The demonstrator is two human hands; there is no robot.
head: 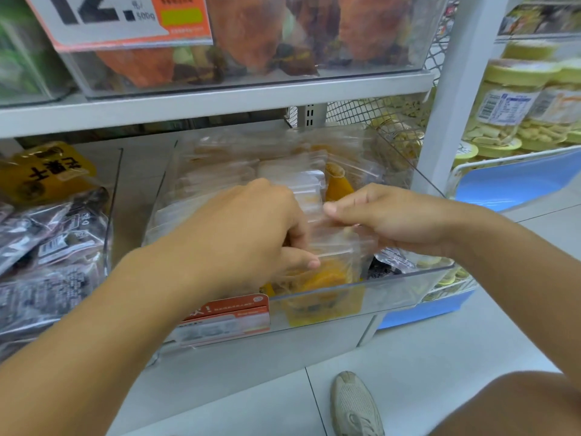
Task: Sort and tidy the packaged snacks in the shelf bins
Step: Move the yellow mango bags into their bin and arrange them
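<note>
Both hands were in the clear acrylic bin (408, 278) on the lower shelf. Left hand (248, 228) had fingers curled around clear snack packets (327, 247) of orange dried fruit, thumb pressed on top. Right hand (393, 218) pinched the same packets' upper edge. Dark packets (47, 247) filled the neighbouring bin at left.

The clear plastic bin (405, 286) sits on the lower shelf, its front wall just below the fingers (301, 237) of both hands. Inside it stand clear snack packs (292, 180), upright and packed close in a row, running back from the fingers; their contents are blurred, pale and orange. One clear pack (333, 247) with orange pieces lies between the two sets of fingers, pinched at its top edge. A dark pack (390, 262) lies just right of it, under the right fingers.
</note>
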